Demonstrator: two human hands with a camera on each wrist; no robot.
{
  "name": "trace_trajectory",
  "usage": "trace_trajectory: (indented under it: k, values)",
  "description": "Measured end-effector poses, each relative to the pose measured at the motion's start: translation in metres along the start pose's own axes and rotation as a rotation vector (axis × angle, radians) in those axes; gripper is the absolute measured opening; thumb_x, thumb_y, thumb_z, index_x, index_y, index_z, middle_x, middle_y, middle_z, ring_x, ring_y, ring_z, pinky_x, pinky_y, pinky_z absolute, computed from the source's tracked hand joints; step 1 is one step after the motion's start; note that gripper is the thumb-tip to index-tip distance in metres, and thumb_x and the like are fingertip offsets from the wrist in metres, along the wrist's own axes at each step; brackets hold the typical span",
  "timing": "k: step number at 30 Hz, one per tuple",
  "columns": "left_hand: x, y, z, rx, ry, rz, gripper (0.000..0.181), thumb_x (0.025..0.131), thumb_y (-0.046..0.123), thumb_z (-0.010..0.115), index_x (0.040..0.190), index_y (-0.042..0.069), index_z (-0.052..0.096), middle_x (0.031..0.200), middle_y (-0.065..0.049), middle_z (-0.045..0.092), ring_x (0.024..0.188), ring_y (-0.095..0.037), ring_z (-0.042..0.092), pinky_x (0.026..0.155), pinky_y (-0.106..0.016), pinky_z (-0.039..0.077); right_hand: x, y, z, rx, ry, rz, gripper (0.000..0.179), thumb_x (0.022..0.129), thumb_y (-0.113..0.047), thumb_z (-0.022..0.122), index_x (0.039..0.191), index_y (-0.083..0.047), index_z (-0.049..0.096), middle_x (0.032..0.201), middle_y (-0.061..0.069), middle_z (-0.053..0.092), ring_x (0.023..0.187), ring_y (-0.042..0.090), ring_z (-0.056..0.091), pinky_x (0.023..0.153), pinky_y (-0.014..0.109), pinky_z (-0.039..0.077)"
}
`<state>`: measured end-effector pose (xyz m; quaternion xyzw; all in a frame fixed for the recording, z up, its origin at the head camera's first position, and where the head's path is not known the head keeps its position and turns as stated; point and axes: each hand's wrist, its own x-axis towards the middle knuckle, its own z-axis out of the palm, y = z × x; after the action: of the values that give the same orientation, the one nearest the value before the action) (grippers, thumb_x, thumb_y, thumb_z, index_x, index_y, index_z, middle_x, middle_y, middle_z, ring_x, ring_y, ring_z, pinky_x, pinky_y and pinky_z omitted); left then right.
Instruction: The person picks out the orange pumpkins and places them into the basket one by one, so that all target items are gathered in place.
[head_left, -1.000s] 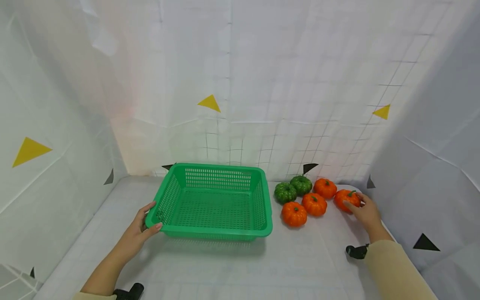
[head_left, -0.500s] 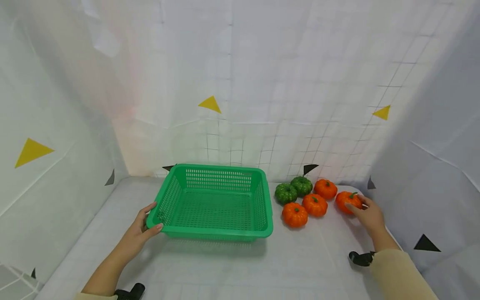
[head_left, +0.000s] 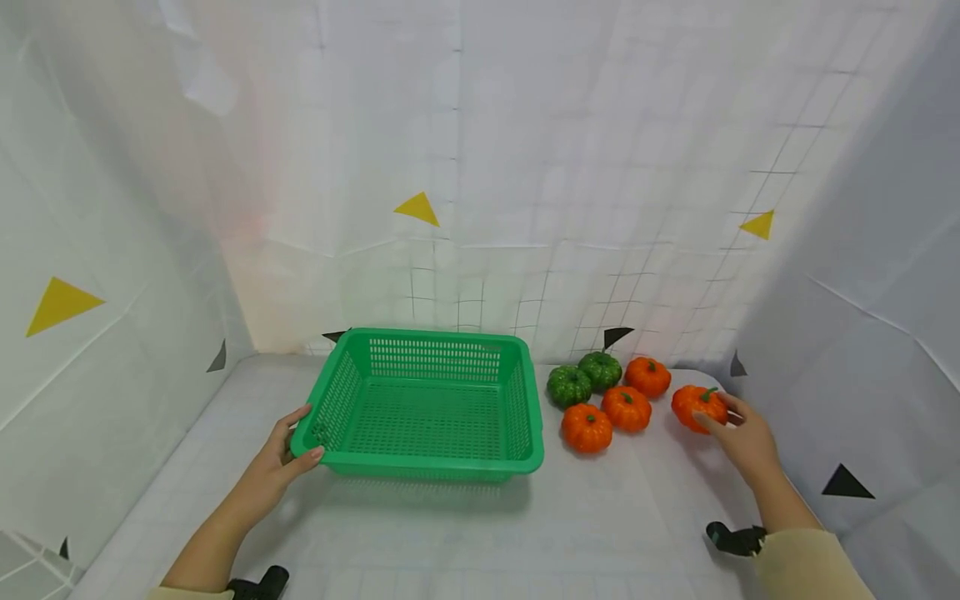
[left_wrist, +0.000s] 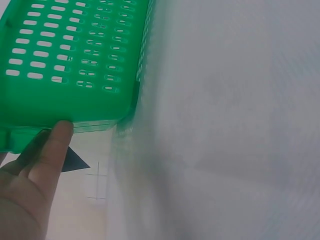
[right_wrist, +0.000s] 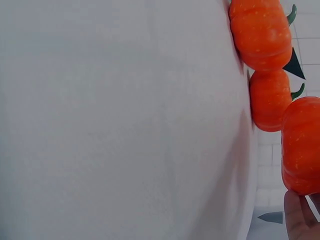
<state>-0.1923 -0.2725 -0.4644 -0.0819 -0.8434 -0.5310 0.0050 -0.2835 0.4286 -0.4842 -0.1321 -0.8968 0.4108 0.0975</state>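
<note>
A green plastic basket [head_left: 431,417] with slotted walls stands on the table, nothing inside it. My left hand [head_left: 273,467] holds its near left corner, thumb on the front rim and fingers on the left rim; the left wrist view shows a fingertip against the basket wall [left_wrist: 75,100]. At the far right, my right hand [head_left: 750,442] pinches an orange toy pumpkin [head_left: 693,407] with a green stem, between thumb and fingers. In the right wrist view, this held pumpkin [right_wrist: 302,145] is raised off the tabletop, with fingertips at its lower end.
Right of the basket lie two green pumpkins [head_left: 569,387] and three orange pumpkins [head_left: 587,428], close together. A white table [head_left: 600,525] carries them. White sheeted walls [head_left: 487,167] with yellow and black triangles close the back and sides.
My right hand has drawn the orange pumpkin slightly toward me and to the right, away from the others. The left hand and the basket have stayed put.
</note>
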Motion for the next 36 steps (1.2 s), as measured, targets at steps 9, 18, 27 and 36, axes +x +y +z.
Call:
trace_trajectory:
  k: [9, 18, 27, 36]
  values:
    - [0.0, -0.001, 0.001, 0.0, 0.005, -0.004, 0.075, 0.103, 0.021, 0.058, 0.16, 0.009, 0.01, 0.145, -0.033, 0.038, 0.13, -0.044, 0.047, 0.095, -0.033, 0.051, -0.016, -0.012, 0.0, 0.013, -0.038, -0.03, 0.094, 0.09, -0.059, 0.066, 0.155, -0.002, 0.031, 0.154, 0.032, 0.03, 0.133, 0.053, 0.033, 0.1, 0.066, 0.043]
    - [0.0, -0.002, 0.0, -0.014, 0.002, -0.015, 0.077, 0.103, 0.022, 0.059, 0.16, 0.01, 0.009, 0.147, -0.033, 0.037, 0.129, -0.044, 0.047, 0.094, -0.034, 0.052, -0.028, -0.025, 0.001, -0.033, -0.039, -0.119, 0.088, 0.09, -0.054, 0.07, 0.152, 0.0, 0.039, 0.15, 0.032, 0.037, 0.129, 0.051, 0.041, 0.093, 0.056, 0.051]
    - [0.0, -0.003, -0.002, -0.013, 0.01, -0.06, 0.08, 0.102, 0.026, 0.061, 0.16, 0.013, 0.009, 0.147, -0.032, 0.037, 0.127, -0.045, 0.051, 0.096, -0.042, 0.052, -0.041, -0.039, 0.004, -0.01, -0.042, -0.119, 0.09, 0.089, -0.054, 0.07, 0.154, -0.002, 0.036, 0.151, 0.031, 0.037, 0.132, 0.05, 0.04, 0.099, 0.058, 0.046]
    - [0.0, -0.001, -0.001, -0.013, 0.013, -0.05, 0.077, 0.102, 0.026, 0.06, 0.16, 0.013, 0.01, 0.145, -0.031, 0.04, 0.125, -0.04, 0.051, 0.092, -0.035, 0.052, -0.051, -0.053, 0.005, 0.017, -0.059, -0.113, 0.089, 0.09, -0.054, 0.07, 0.154, -0.003, 0.036, 0.153, 0.028, 0.036, 0.133, 0.049, 0.04, 0.1, 0.057, 0.045]
